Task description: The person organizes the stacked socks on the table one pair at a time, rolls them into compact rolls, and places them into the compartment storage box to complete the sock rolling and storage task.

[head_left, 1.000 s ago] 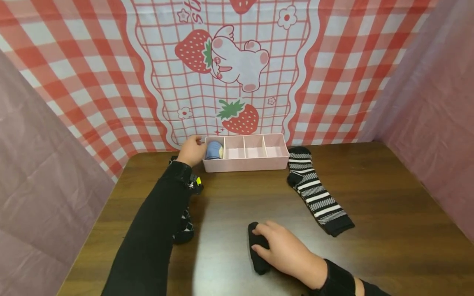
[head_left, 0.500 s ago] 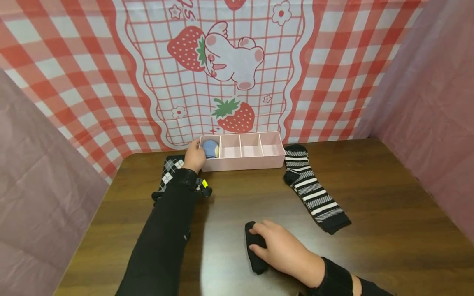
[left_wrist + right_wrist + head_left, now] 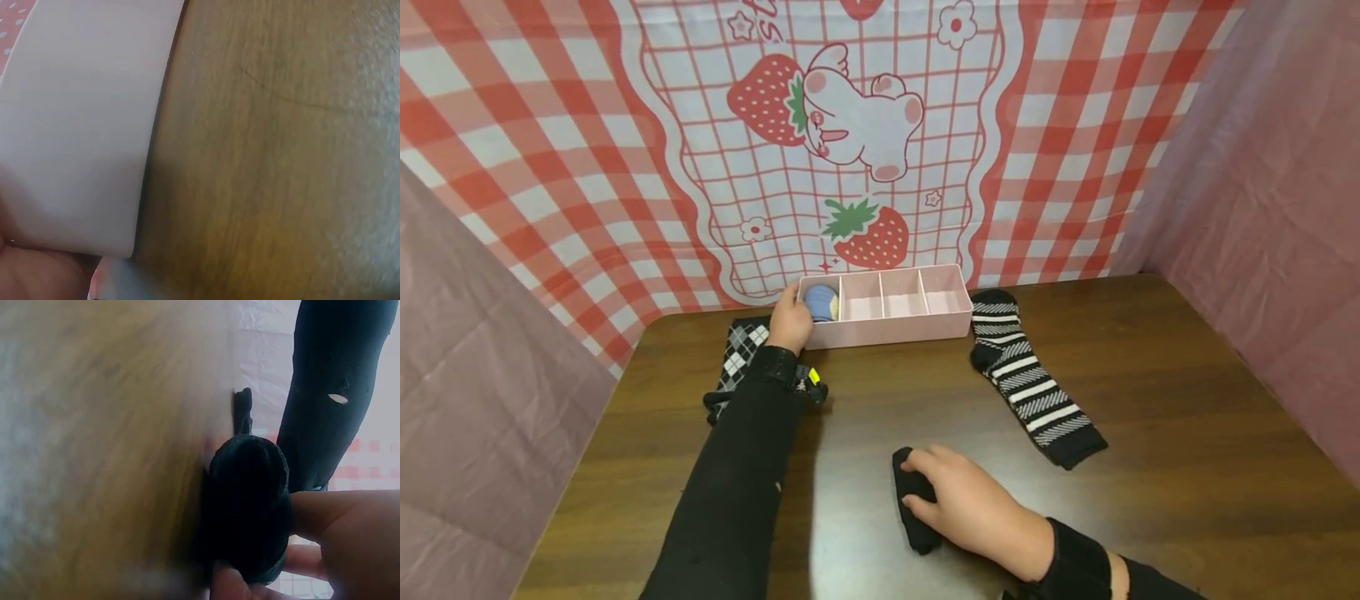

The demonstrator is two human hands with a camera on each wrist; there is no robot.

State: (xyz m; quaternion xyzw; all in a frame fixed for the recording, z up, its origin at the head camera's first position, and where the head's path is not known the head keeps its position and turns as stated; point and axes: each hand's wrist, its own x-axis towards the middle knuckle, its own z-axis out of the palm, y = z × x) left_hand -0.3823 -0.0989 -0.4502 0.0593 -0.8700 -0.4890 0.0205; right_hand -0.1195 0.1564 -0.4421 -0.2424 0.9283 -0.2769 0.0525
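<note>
In the head view my left hand (image 3: 791, 323) grips the left end of a pink divided box (image 3: 887, 330), with its fingers at the end wall. The left wrist view has the box wall (image 3: 87, 131) close up and part of the hand below it. A blue roll with a pale yellow patch, apparently a rolled sock (image 3: 822, 303), sits in the leftmost compartment. My right hand (image 3: 973, 508) holds a rolled black sock (image 3: 913, 512) on the table, thumb and fingers around it. The right wrist view shows that roll's rounded end (image 3: 250, 469).
A black and white striped sock (image 3: 1033, 383) lies flat right of the box. A black and grey argyle sock (image 3: 741, 354) lies left of it, partly under the left arm. Behind the wooden table (image 3: 1150, 400) hangs a checked strawberry cloth (image 3: 1075, 142).
My left hand has shifted right against the box's end, uncovering more of the argyle sock. The head view has moved slightly. The right hand stays on the rolled black sock.
</note>
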